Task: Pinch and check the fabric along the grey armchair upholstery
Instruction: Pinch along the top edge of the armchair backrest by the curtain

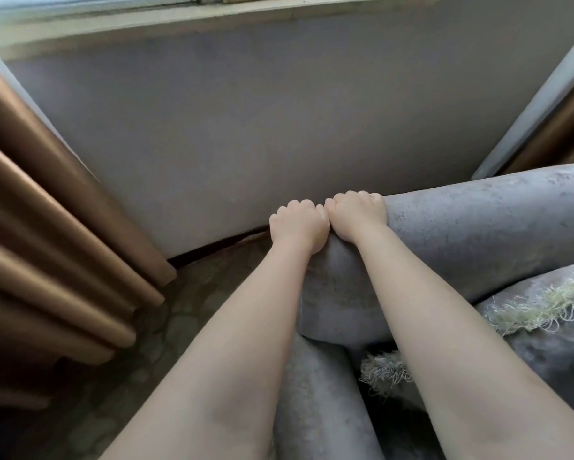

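Both bare forearms reach forward and slightly inward, meeting at the top of the chair. The left hand (299, 227) and right hand (357, 215) sit side by side, knuckles up and touching each other at the thumb side. The fingers of each are curled tightly over the far edge of the padding, gripping the upholstery. The fingertips are hidden behind the roll, so whether they pinch a fold of cloth cannot be told.

There are two hands and one grey armchair (471, 234). A brown curtain (47, 227) hangs at the left and a second brown curtain (557, 134) at the right. Two frayed patches show, a pale fringe (537, 303) on the seat side and a greyer tuft (383, 371) beside the right forearm.

The armchair lies directly under the hands. Its rounded corner bulges between the two wrists, its top roll runs off to the right and a lower roll comes down between the forearms. Behind it stand a grey wall (246, 127) and a window sill (212, 21), and a patterned floor (146, 343) lies at the left.
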